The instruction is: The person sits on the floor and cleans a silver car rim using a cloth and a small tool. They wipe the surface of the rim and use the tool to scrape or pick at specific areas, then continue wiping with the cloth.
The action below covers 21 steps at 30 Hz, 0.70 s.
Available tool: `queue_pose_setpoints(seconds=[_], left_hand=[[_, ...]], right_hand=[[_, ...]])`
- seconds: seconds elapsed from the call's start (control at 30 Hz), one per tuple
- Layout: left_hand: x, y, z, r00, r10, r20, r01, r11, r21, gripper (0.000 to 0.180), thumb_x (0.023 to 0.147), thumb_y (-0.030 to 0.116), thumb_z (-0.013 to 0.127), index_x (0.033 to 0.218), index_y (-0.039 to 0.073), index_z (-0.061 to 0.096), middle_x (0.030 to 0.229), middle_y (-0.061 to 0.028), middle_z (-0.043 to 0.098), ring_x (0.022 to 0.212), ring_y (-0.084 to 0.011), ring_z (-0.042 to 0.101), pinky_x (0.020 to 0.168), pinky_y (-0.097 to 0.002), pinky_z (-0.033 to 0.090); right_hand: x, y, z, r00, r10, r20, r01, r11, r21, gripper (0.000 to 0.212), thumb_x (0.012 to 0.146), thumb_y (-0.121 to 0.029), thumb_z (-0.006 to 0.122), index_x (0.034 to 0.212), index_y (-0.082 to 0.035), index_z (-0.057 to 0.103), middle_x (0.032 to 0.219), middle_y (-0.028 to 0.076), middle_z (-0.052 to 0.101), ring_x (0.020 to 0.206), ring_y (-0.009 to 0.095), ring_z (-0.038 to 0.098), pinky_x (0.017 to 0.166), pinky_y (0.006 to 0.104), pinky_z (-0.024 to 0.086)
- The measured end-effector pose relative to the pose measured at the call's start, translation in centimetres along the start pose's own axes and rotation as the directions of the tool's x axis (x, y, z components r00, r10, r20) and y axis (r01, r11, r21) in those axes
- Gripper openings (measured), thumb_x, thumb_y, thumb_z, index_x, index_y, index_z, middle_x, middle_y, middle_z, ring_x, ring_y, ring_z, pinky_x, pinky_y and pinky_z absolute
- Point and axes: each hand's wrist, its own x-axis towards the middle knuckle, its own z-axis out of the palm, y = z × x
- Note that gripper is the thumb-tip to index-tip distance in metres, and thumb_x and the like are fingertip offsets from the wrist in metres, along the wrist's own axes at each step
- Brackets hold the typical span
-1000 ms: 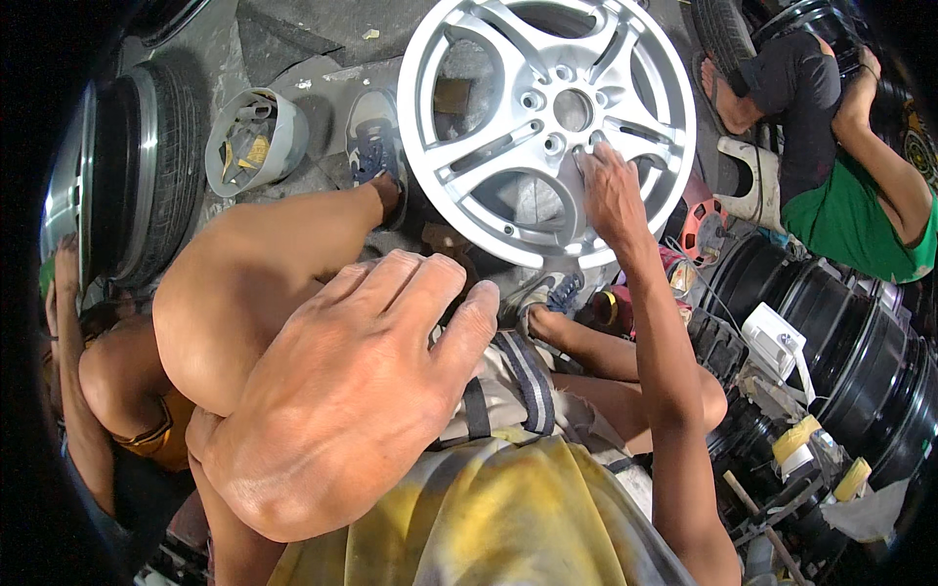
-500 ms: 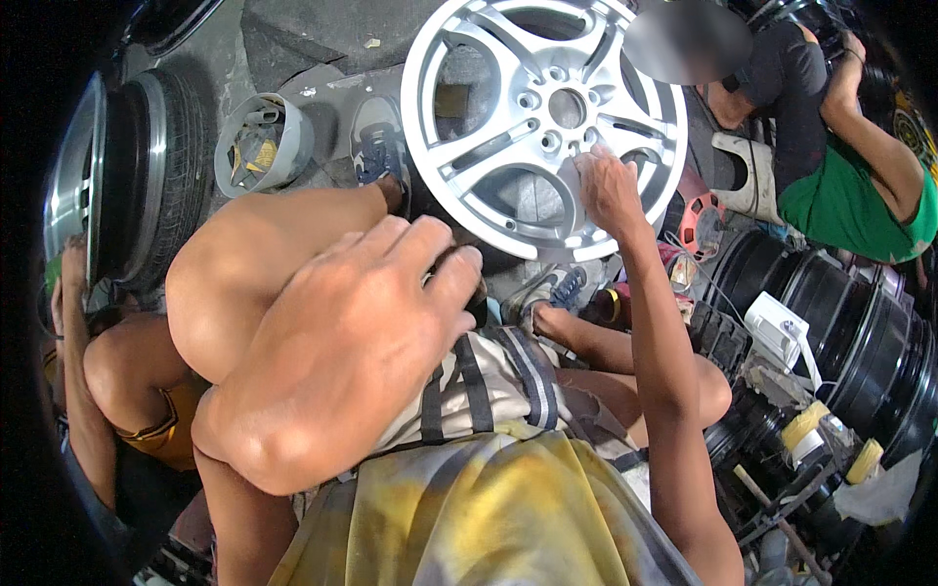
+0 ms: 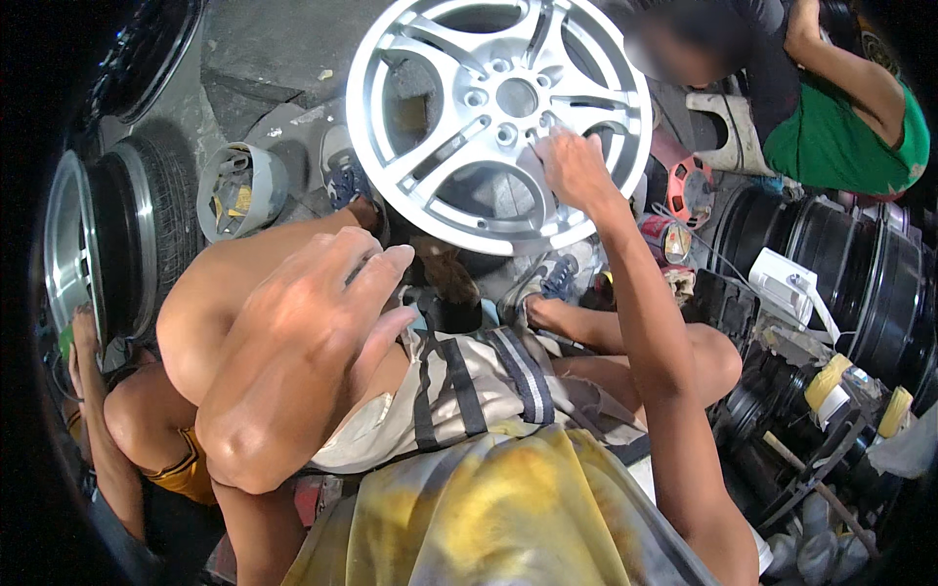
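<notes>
A silver multi-spoke alloy wheel (image 3: 374,146) is tilted in front of me, above my shoes. My right hand (image 3: 576,171) reaches to its lower right spoke, just below the centre hub. The fingers there are curled and pressed against the metal; whatever they may hold is hidden. Close to the camera, my left hand (image 3: 318,303) is raised over my left knee, back of the hand up. Its fingers are loosely bent with the thumb apart. Nothing shows in it, though the palm is out of sight.
A grey bucket (image 3: 276,200) with scraps stands left of my shoe. Further left, a person's hand (image 3: 85,337) touches a tyred wheel (image 3: 161,210). Another person in green shorts (image 3: 840,137) sits at far right. Black rims (image 3: 831,254), a white device (image 3: 782,283) and clutter crowd my right.
The view has shifted, and the silver wheel now appears further left. My left hand has drawn back to the left, away from the wheel. My right hand stays at the spoke.
</notes>
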Motion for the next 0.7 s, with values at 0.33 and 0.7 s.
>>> queue_pose_setpoints(seconds=[0.33,0.7], left_hand=[[1.1,0.6,0.0,0.999,0.012,0.048,-0.01,0.999,-0.042,0.042,0.077,0.006,0.075,0.118,0.006,0.067,0.112,-0.0152,0.064,0.103,-0.035,0.064,0.086,-0.0395,0.052],[2.3,0.2,0.0,0.986,0.091,0.141,-0.087,0.996,-0.031,0.04,0.084,0.011,0.073,0.122,0.006,0.063,0.113,-0.0144,0.063,0.102,-0.0351,0.064,0.083,-0.0433,0.053]], right_hand=[[1.1,-1.1,-0.7,0.974,0.109,0.199,-0.096,0.993,-0.072,0.024,0.089,-0.009,0.053,0.1,-0.003,0.073,0.111,0.021,0.068,0.106,0.037,0.067,0.084,0.0554,0.045],[-3.1,0.9,-6.3,0.983,0.033,0.182,-0.048,0.996,0.081,0.028,0.09,-0.008,0.05,0.105,-0.002,0.073,0.11,0.021,0.069,0.102,0.039,0.067,0.092,0.0489,0.051]])
